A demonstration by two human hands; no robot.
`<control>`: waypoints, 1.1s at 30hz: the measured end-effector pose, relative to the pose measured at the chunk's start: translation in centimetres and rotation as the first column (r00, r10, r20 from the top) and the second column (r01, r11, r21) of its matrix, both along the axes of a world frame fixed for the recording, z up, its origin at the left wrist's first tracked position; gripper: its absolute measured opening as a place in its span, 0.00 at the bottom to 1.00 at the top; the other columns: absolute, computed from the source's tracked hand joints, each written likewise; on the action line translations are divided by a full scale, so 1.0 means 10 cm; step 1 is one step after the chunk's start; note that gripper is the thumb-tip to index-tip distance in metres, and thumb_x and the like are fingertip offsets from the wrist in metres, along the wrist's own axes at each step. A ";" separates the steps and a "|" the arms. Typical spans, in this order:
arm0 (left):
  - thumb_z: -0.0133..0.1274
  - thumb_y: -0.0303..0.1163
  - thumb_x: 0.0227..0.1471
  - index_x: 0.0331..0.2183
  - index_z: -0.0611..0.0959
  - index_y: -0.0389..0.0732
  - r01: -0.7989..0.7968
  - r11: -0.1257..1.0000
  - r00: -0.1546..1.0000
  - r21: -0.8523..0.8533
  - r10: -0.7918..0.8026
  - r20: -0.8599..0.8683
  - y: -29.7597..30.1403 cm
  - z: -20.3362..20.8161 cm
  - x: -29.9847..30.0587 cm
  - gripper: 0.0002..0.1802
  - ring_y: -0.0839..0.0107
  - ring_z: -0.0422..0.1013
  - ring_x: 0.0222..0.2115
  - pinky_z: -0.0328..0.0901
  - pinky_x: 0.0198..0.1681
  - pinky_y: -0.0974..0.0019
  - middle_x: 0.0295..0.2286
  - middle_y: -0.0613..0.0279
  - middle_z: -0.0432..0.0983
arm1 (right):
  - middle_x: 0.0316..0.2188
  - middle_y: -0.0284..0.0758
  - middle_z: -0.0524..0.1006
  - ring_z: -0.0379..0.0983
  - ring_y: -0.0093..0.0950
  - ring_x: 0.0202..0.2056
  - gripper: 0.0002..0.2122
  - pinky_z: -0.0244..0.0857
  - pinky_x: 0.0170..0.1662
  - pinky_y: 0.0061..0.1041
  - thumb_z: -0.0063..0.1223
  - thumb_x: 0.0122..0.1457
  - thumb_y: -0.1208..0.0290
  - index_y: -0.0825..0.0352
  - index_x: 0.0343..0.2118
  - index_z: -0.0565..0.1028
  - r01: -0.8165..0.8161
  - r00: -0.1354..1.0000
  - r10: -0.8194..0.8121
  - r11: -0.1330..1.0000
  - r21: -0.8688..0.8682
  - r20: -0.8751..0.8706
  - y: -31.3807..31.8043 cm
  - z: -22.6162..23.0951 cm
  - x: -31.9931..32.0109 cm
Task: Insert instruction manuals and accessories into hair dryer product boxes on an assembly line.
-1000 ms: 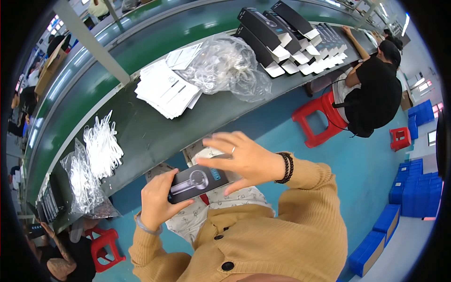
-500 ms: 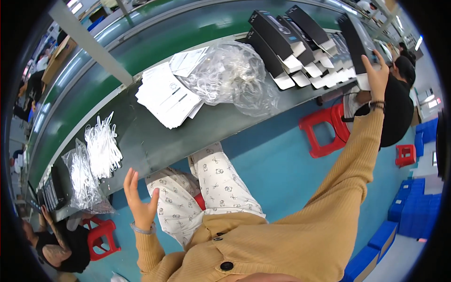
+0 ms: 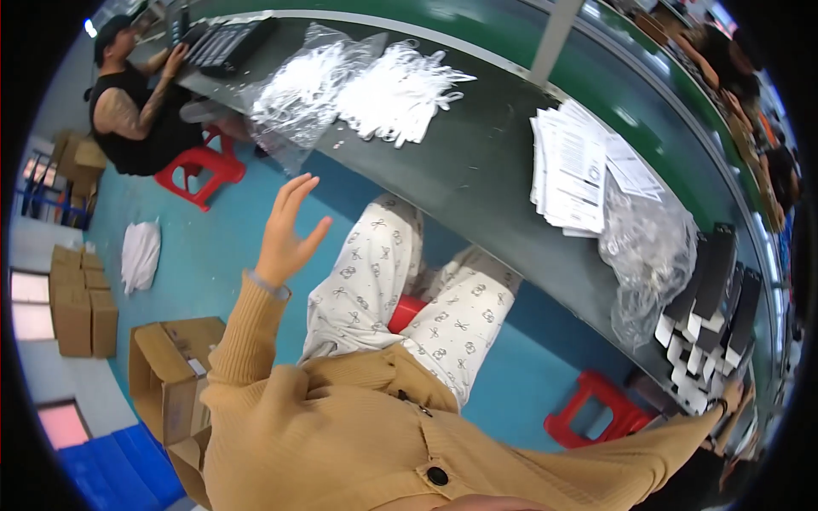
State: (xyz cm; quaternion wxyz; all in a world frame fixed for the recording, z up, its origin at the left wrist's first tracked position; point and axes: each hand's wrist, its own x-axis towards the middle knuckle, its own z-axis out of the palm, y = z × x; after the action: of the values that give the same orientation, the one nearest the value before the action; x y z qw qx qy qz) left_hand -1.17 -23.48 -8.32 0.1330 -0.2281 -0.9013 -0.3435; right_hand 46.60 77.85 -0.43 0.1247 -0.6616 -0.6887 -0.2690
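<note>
My left hand (image 3: 290,234) hangs open above the floor, off the table's near edge, fingers apart and nothing in it. Closest to it on the table is a clear plastic bag (image 3: 294,102) of white cables, with a loose pile of white cables (image 3: 396,92) beside it. Far to the right, my stretched-out right arm ends in my right hand (image 3: 736,393), beside a group of black boxes (image 3: 717,277) with open white flaps. Its fingers are too small and crowded at the picture's rim to show whether they hold a box.
A stack of printed sheets (image 3: 567,170) and a clear bag of small parts (image 3: 648,251) lie on the dark table (image 3: 486,162). A co-worker (image 3: 128,119) sits at the left end, handling a black item by a black tray (image 3: 226,47). Red stools (image 3: 588,413) and cartons (image 3: 166,366) stand on the floor.
The view has swung left, so the table's things appear farther right and the left co-worker shows more fully. My left hand stays open; my right hand now sits near the right rim.
</note>
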 end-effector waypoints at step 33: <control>0.51 0.27 0.55 0.44 0.74 0.37 -0.295 0.481 0.291 0.825 -0.777 0.557 1.44 -0.38 0.16 0.14 0.75 0.73 0.28 0.69 0.33 0.71 0.33 0.62 0.75 | 0.23 0.36 0.77 0.75 0.34 0.25 0.06 0.66 0.27 0.27 0.61 0.49 0.72 0.66 0.25 0.74 -0.992 -0.123 0.803 -0.103 0.067 -0.584 -6.13 -0.45 -4.06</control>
State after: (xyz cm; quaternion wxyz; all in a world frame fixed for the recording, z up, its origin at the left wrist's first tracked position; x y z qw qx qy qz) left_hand 0.42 -9.06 -12.13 -0.3790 -0.0583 -0.4547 -0.8038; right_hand 6.04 16.58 -4.97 0.2917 -0.0127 -0.9322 0.2139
